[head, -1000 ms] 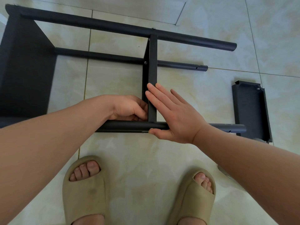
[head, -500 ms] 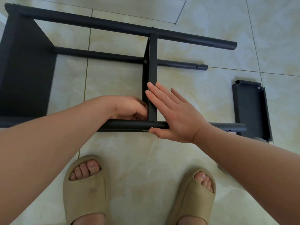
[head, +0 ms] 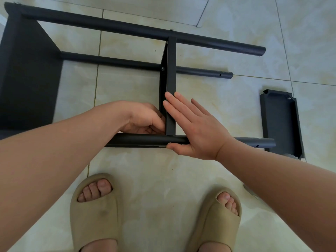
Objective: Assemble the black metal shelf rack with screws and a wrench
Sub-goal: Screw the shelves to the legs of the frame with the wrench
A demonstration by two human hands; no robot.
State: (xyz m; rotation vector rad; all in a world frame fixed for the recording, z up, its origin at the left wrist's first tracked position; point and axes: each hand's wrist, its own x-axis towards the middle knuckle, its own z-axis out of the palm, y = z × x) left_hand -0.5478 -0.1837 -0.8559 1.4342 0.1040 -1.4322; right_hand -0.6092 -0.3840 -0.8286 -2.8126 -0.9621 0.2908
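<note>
The black metal rack lies on its side on the tile floor, with a solid end panel [head: 27,70] at the left and long poles running right. A narrow middle shelf [head: 171,70] crosses from the far pole [head: 127,28] to the near pole [head: 138,140]. My left hand [head: 143,119] is curled at the corner where this shelf meets the near pole, fingertips pinching at the shelf's edge; what lies under them is hidden. My right hand [head: 196,128] presses flat against the shelf's right side, thumb under the near pole. No wrench is in view.
A loose black shelf tray [head: 280,120] lies on the floor at the right, past the pole ends. Screw heads show on the middle shelf [head: 163,69]. My feet in beige sandals [head: 94,211] stand just before the rack. A pale object [head: 251,191] peeks out under my right forearm.
</note>
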